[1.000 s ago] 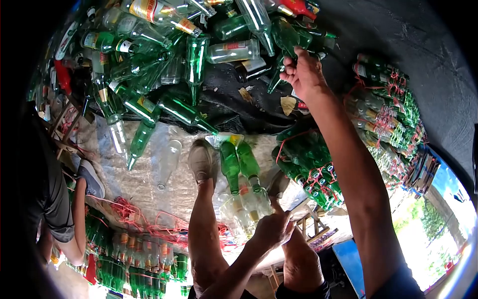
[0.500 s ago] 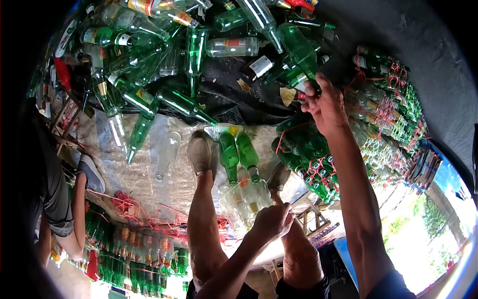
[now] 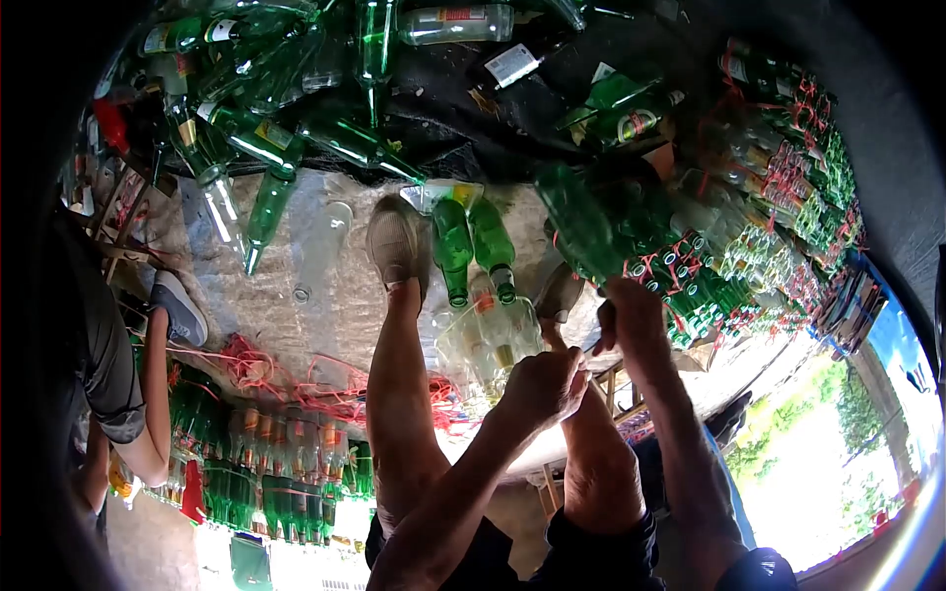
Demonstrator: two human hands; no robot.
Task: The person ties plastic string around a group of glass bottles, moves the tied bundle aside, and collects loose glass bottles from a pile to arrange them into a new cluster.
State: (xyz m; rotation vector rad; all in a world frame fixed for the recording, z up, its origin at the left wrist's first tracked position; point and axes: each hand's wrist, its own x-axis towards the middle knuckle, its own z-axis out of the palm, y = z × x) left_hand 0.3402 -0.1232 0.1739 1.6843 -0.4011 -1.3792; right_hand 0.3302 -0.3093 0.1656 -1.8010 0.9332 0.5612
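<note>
My right hand (image 3: 636, 320) is closed round the neck end of a green bottle (image 3: 576, 222), whose base points up and left. To its left, my left hand (image 3: 545, 387) is closed near the necks of clear bottles (image 3: 493, 325); what its fingers hold is hidden. Two green bottles (image 3: 452, 248) lie between the feet, just above the clear ones. A shoe (image 3: 392, 241) is left of them, and a second shoe (image 3: 560, 293) is on their right.
Loose bottles (image 3: 266, 133) lie piled at the top left. Tied bottle bundles (image 3: 769, 197) stand at the right, more bottles (image 3: 286, 443) at the lower left. Red string (image 3: 325, 389) lies on the floor. Another person's leg and shoe (image 3: 179, 308) are at the left.
My right hand has come down from the pile with the green bottle, close to my left hand. My left hand has barely moved. The view has tilted down.
</note>
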